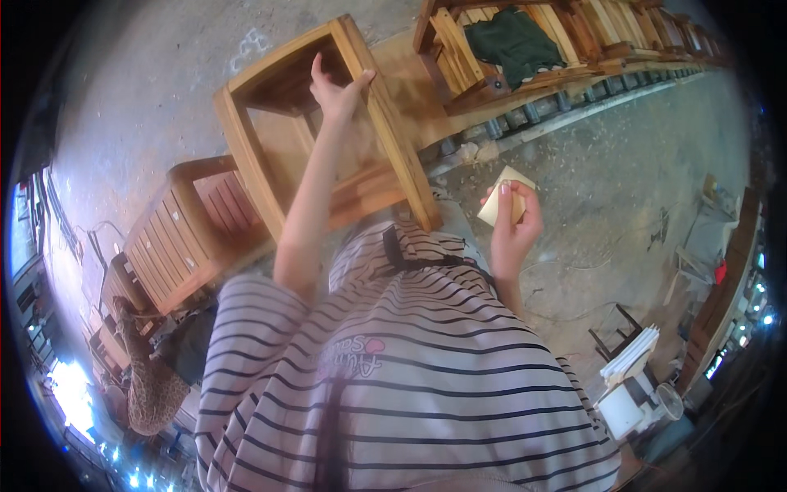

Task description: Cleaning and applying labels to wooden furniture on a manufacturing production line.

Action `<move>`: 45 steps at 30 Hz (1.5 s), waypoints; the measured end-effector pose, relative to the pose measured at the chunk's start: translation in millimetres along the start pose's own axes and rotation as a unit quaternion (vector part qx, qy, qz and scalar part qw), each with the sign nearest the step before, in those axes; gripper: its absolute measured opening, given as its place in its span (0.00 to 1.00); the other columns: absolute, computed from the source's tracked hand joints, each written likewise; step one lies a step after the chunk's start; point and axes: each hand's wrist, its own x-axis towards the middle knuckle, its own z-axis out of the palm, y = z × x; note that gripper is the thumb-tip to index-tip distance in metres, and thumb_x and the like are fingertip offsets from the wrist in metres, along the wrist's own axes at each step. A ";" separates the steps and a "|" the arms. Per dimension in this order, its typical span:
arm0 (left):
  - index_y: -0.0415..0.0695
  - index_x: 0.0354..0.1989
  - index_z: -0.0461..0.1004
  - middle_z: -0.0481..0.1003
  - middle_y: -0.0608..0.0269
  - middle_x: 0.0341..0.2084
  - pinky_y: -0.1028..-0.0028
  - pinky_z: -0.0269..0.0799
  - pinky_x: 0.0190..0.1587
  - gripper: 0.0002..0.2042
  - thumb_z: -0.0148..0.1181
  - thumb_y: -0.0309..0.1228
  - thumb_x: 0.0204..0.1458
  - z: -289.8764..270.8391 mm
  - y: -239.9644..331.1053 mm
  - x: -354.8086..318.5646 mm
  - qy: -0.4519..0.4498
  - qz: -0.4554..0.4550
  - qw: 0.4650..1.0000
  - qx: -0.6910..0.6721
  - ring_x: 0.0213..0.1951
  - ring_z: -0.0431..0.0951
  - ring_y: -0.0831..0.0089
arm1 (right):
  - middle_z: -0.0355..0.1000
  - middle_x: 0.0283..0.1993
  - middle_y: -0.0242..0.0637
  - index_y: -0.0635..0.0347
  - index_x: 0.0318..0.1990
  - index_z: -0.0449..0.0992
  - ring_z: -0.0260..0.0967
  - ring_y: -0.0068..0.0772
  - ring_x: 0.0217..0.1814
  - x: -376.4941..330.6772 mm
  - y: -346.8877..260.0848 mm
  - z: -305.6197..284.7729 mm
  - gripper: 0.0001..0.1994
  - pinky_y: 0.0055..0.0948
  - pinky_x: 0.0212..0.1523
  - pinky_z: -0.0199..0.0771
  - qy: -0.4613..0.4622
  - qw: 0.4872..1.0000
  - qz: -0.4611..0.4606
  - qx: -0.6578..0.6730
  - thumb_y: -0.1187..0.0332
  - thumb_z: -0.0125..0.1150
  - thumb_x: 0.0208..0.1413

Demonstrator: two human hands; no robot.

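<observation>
Gripping a rail of the wooden stool [328, 139], the left hand [336, 90] has its fingers curled over the frame, which rests tilted against the person's lap. The right hand [515, 221] pinches a pale sanding block [502, 197] just right of the stool, above the dusty floor [639, 156].

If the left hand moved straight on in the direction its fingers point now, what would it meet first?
The left hand already grips the upper rail of the wooden stool frame, fingers pointing up. Straight on, it would probably pass over the rail to the concrete floor; depth is unclear.
</observation>
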 end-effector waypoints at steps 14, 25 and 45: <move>0.43 0.50 0.75 0.71 0.49 0.51 0.58 0.64 0.56 0.16 0.58 0.37 0.57 -19.6 -15.8 9.0 -0.033 0.534 0.838 0.107 0.55 0.68 0.49 | 0.66 0.56 0.44 0.61 0.59 0.63 0.73 0.28 0.39 -77.4 21.2 18.6 0.18 0.24 0.37 0.74 -0.222 0.973 0.059 -0.028 0.75 0.52 0.62; 0.40 0.40 0.81 0.78 0.56 0.41 0.67 0.74 0.47 0.12 0.68 0.27 0.47 -217.5 -55.6 -234.5 -0.307 0.219 0.926 -0.011 0.43 0.79 0.59 | 0.55 0.70 0.46 0.63 0.67 0.56 0.55 0.37 0.70 -167.6 57.1 72.7 0.30 0.31 0.67 0.54 -0.393 0.917 0.032 -0.057 0.81 0.48 0.54; 0.39 0.36 0.82 0.79 0.58 0.35 0.71 0.74 0.42 0.11 0.70 0.21 0.41 -163.5 -75.1 -373.6 -0.101 0.095 0.989 -0.046 0.39 0.78 0.64 | 0.72 0.53 0.41 0.63 0.55 0.69 0.71 0.28 0.52 -178.5 100.7 -37.2 0.20 0.24 0.51 0.70 -0.395 0.913 0.054 -0.082 0.78 0.61 0.54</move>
